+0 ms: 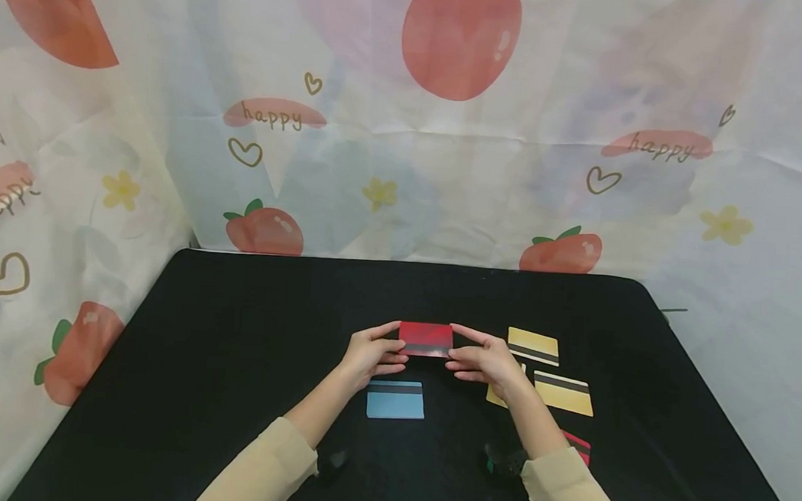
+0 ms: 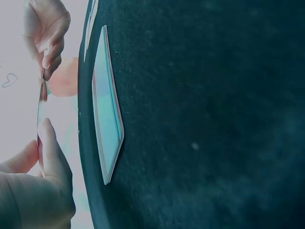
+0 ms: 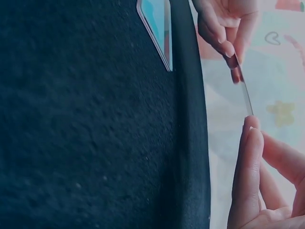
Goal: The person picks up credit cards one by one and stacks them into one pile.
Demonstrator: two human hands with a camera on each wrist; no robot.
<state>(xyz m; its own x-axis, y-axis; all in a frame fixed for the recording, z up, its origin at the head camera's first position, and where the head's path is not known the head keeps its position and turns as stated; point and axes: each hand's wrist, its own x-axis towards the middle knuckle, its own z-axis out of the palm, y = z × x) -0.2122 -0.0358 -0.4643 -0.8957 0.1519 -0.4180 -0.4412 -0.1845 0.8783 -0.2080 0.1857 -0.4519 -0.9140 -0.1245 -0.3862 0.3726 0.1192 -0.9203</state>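
Observation:
A red card with a dark stripe is held up over the black table between both hands. My left hand pinches its left edge between thumb and forefinger. At the opposite edge my right hand pinches it the same way. Seen almost edge-on, the card looks like a thin line in the right wrist view. Just below the hands lies a blue card with a dark stripe. The left wrist view shows it as the top of a small stack.
Right of the hands lie a yellow card, another yellow card and a third, partly hidden yellow card. A second red card shows partly behind the right forearm. A printed curtain hangs behind the black table.

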